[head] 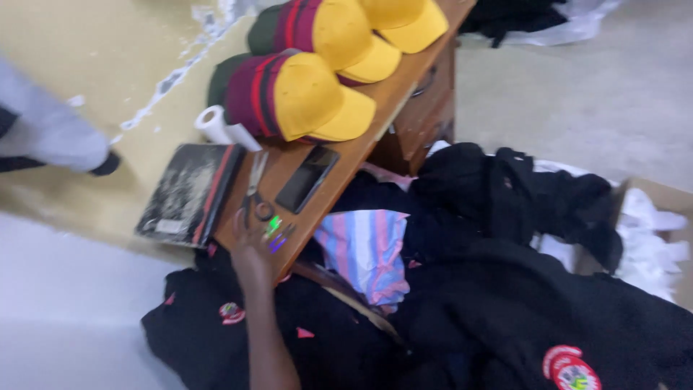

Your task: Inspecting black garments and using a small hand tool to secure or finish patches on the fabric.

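My left hand (pixel 250 249) reaches up from the bottom edge onto the near corner of a wooden table (pixel 375 108). It rests just below the handles of a pair of scissors (pixel 256 189), beside small green and purple bits (pixel 275 235) that are too blurred to identify. Whether the fingers grip anything is unclear. A black phone (pixel 307 179) lies to the right of the scissors. A black book with a red edge (pixel 186 193) hangs over the table's left side. My right hand is out of sight.
Stacks of yellow caps with maroon backs (pixel 307 94) and a white roll (pixel 216 124) fill the far table. Black garments with round red badges (pixel 505 303) and a pink-and-blue striped cloth (pixel 368 249) lie below. A cardboard box (pixel 653 198) stands at the right. Another person's leg (pixel 43 130) is at the left.
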